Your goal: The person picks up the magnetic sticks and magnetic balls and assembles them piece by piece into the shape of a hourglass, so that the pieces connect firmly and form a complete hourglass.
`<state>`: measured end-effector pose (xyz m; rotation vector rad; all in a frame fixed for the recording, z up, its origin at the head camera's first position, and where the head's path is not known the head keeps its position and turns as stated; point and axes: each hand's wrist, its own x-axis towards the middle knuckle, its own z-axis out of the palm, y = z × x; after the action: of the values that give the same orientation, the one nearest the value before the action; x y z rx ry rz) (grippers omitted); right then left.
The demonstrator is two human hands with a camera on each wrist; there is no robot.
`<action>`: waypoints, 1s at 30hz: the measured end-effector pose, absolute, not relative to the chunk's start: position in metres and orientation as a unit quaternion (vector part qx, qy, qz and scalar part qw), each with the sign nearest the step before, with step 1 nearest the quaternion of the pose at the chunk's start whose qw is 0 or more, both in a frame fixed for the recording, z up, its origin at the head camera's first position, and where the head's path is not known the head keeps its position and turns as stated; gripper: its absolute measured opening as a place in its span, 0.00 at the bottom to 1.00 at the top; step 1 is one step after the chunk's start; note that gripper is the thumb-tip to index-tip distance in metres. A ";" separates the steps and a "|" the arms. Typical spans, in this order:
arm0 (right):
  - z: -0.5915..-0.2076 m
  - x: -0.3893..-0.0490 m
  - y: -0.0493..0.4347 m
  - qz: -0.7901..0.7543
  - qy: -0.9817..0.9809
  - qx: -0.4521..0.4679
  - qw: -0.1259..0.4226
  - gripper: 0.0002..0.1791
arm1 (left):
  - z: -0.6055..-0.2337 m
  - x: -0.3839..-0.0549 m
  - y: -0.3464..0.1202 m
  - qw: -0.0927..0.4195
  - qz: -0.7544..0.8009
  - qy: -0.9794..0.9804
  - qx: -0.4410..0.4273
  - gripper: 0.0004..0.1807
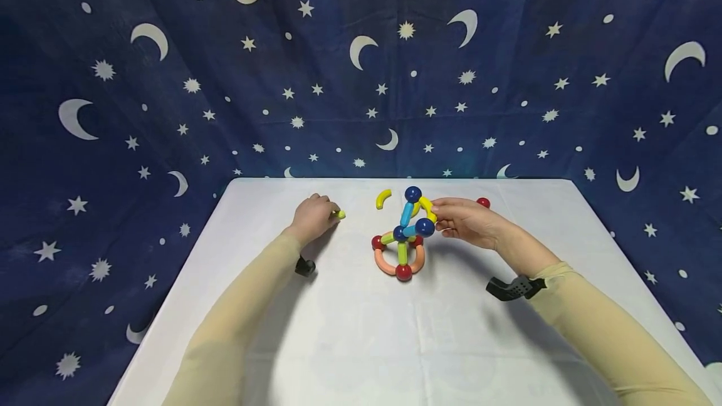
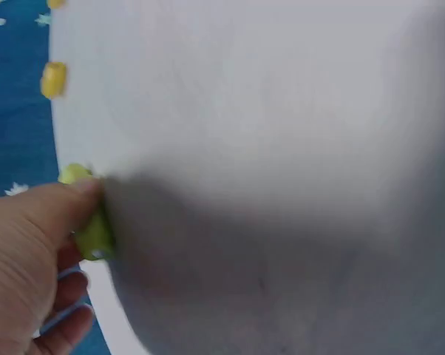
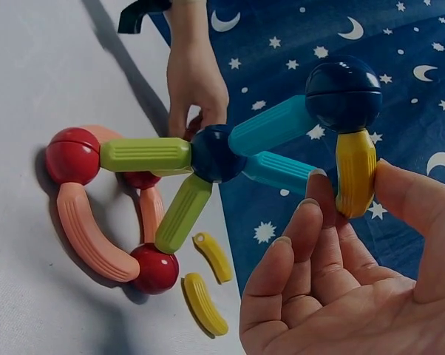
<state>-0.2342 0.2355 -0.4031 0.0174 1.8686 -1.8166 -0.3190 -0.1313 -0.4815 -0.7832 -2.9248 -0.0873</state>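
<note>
A magnetic stick-and-ball model (image 1: 402,254) stands on the table. Its base is a ring of salmon curved sticks (image 3: 94,235) and red balls (image 3: 157,268). Lime sticks (image 3: 145,154) rise to a central dark blue ball (image 3: 219,154), from which two light blue sticks (image 3: 270,126) lead to more blue balls (image 1: 413,194). At the model's upper right, my right hand (image 1: 468,221) pinches a yellow curved stick (image 3: 355,174) whose one end meets a blue ball. Off to the left, my left hand (image 1: 313,219) pinches a lime stick (image 2: 95,233) between thumb and fingers, low over the table.
A loose yellow curved stick (image 1: 383,198) lies behind the model, and another yellow curved stick (image 1: 415,209) shows partly behind it. Beyond my right hand sits a loose red ball (image 1: 483,203). The white table (image 1: 361,331) ends at a starry blue cloth (image 1: 338,80).
</note>
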 end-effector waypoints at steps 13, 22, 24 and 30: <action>-0.408 -0.236 0.238 -0.686 0.675 -0.003 0.270 0.27 | -0.480 -0.273 -0.132 -0.027 -0.112 -0.963 -0.245 0.13; -0.411 -0.234 0.241 -0.677 0.684 -0.006 0.272 0.31 | -0.483 -0.246 -0.131 -0.046 -0.146 -0.953 -0.260 0.11; -0.410 -0.234 0.241 -0.678 0.683 -0.003 0.272 0.30 | -0.482 -0.243 -0.131 -0.043 -0.147 -0.952 -0.264 0.11; -0.409 -0.234 0.241 -0.681 0.681 -0.004 0.270 0.25 | -0.480 -0.239 -0.133 -0.042 -0.153 -0.955 -0.252 0.13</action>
<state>-0.2339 0.2405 -0.4086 -0.0114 1.8358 -1.8344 -0.2388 -0.1329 -0.4805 -0.8146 -3.0825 -0.4947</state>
